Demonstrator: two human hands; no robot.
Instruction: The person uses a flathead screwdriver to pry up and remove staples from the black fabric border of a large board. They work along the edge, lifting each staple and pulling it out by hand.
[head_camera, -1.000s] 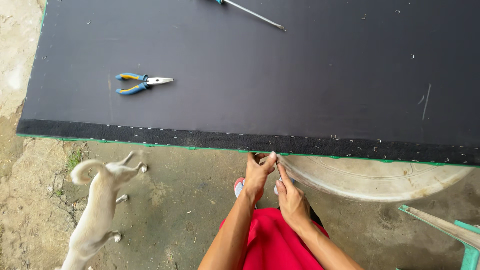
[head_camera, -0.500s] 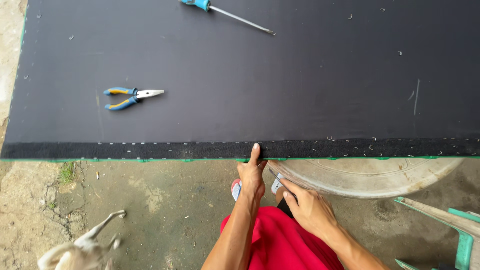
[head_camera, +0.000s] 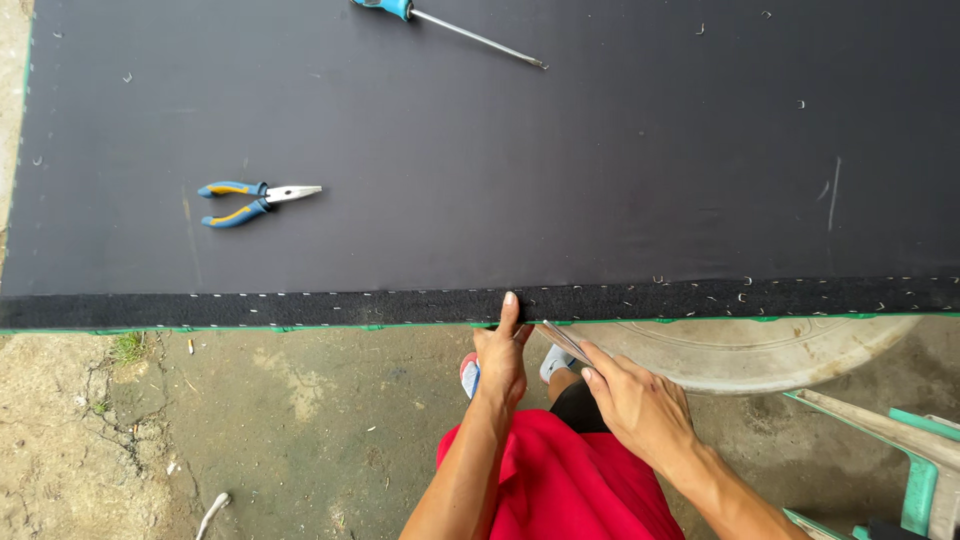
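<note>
A large black board (head_camera: 500, 170) fills the upper view, with a rougher black strip (head_camera: 300, 307) stapled along its near edge over a green rim. My left hand (head_camera: 501, 352) presses that strip from below, thumb up on the edge. My right hand (head_camera: 632, 398) sits just to its right, holding a thin silvery blade-like tool (head_camera: 562, 342) whose tip meets the edge beside my left thumb. I cannot tell exactly what the tool is. Blue-and-yellow pliers (head_camera: 255, 198) lie on the board at the left.
A screwdriver (head_camera: 450, 27) with a blue handle lies at the board's far edge. A round pale tub (head_camera: 760, 350) stands under the board at the right, a green frame (head_camera: 900, 440) further right. The ground below is bare concrete and dirt.
The dog at the lower left has walked out of view. My hands have parted slightly; the left now presses the strip, the right has drawn back with the tool.
</note>
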